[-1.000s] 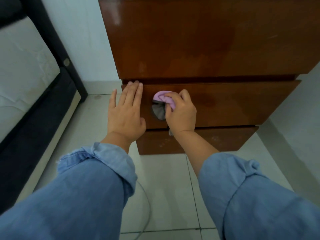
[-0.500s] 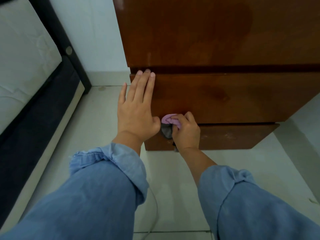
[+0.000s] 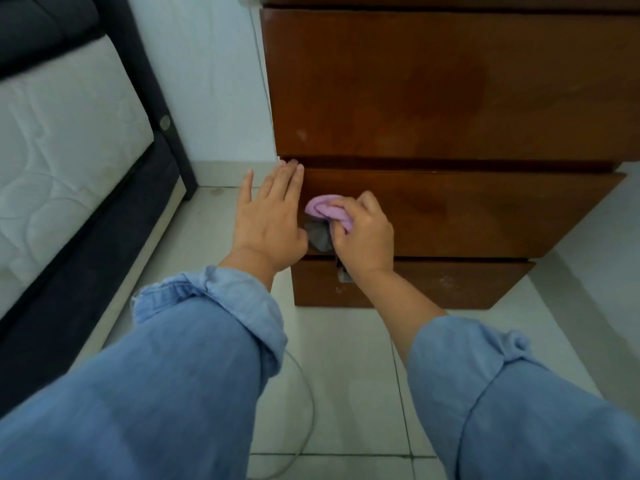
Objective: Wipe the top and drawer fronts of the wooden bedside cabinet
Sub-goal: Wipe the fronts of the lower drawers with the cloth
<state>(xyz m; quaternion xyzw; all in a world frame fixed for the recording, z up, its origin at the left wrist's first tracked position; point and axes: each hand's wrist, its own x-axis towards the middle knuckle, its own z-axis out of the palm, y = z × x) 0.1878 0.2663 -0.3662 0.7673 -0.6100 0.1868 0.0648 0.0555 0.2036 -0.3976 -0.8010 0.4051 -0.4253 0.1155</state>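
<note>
Gripping a bunched purple-and-grey cloth (image 3: 329,216), the right hand (image 3: 363,237) presses it against the lower drawer front (image 3: 467,213) of the wooden bedside cabinet (image 3: 450,84); the left hand (image 3: 268,220) rests flat, fingers straight, at that drawer's left edge.

A pale wall (image 3: 207,81) runs behind, with a light skirting strip (image 3: 235,173) along its foot. The floor (image 3: 346,358) is laid in large pale tiles with thin dark grout lines. On the left stands a bed: a dark frame (image 3: 79,268) (a small round metal fitting shows on its post) and a white quilted mattress (image 3: 59,143) on top. A thin grey cable (image 3: 306,403) curves over the tiles, and another thin cord (image 3: 259,60) hangs down the wall. The light is soft and even
</note>
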